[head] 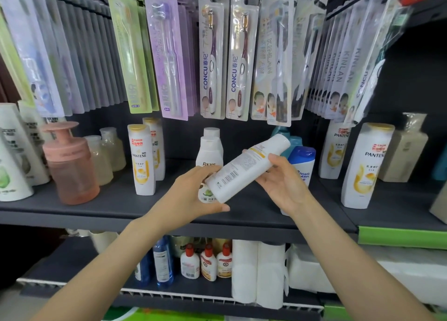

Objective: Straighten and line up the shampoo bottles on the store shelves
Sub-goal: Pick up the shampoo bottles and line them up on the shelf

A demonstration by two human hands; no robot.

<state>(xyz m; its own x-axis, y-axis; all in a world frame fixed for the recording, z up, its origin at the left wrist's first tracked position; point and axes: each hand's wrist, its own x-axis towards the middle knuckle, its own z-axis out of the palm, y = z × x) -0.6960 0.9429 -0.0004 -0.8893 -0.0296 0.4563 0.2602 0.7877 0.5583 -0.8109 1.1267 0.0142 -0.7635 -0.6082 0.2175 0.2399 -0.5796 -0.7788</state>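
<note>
Near the middle of the frame, both hands hold one white Pantene bottle [244, 169] off the shelf [169, 214], tilted with its cap toward the upper right and its base toward the lower left. Its back label and barcode face the camera, likely so it can be turned front-out before it is set down. Gripping the base, the left hand [193, 194] curls its fingers behind and its thumb underneath; the right hand [281, 185] cradles the upper body from below with the palm, thumb pressed on top. Behind the bottle stand a white Racien bottle [210, 151] and, to the right, a blue Head & Shoulders bottle [302, 163], partly hidden. At centre left, two upright Pantene bottles [145, 158] stand one behind the other, faces forward, a probable row for the held one to join. Two larger Pantene bottles [365, 165] stand at the right. A pink pump dispenser [70, 165] sits at the left, and packaged toothbrushes [237, 54] hang above.
</note>
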